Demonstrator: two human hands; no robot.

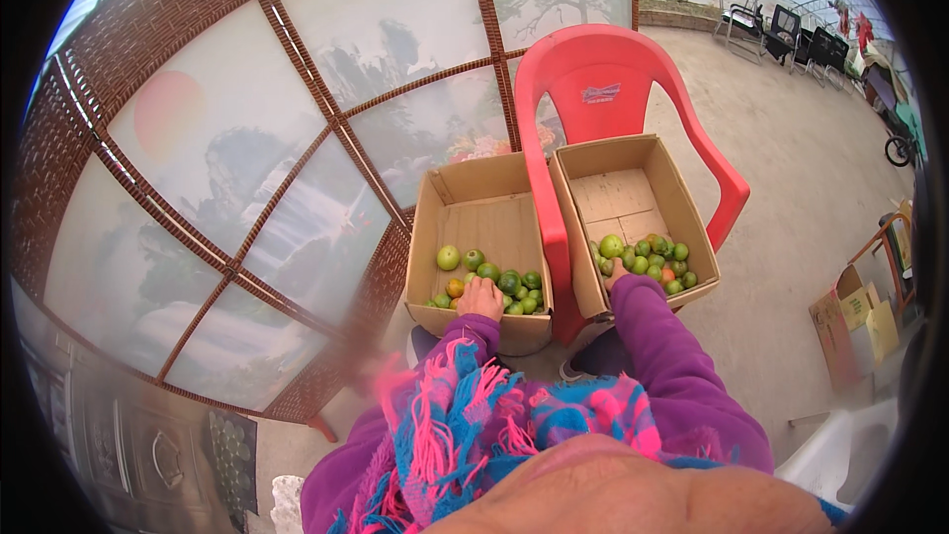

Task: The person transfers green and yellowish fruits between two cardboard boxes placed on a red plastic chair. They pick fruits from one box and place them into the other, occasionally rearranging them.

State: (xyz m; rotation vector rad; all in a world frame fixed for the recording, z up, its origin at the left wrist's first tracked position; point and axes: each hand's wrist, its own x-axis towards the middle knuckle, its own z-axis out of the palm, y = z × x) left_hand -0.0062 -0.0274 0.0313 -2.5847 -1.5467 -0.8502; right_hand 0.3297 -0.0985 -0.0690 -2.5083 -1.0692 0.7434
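Note:
Two open cardboard boxes stand side by side before me. The left cardboard box [485,222] holds several green tomatoes [509,282] and an orange one, bunched at its near side. My left hand [480,299] rests among them, its fingertips hidden, so I cannot tell whether it grips one. The right cardboard box [630,178] sits on the seat of a red plastic chair [593,96]. In it lie mostly green tomatoes [656,261], with a few orange. My right hand [615,276] reaches in at the near left corner, partly hidden by the purple sleeve, touching the tomatoes.
A folding screen [296,163] with landscape panels and woven brown frames stands on the left. The chair's left arm runs between the boxes. Far right are an opened cardboard carton [834,326] and a white plastic chair [838,452]. Black chairs [782,33] stand farther back.

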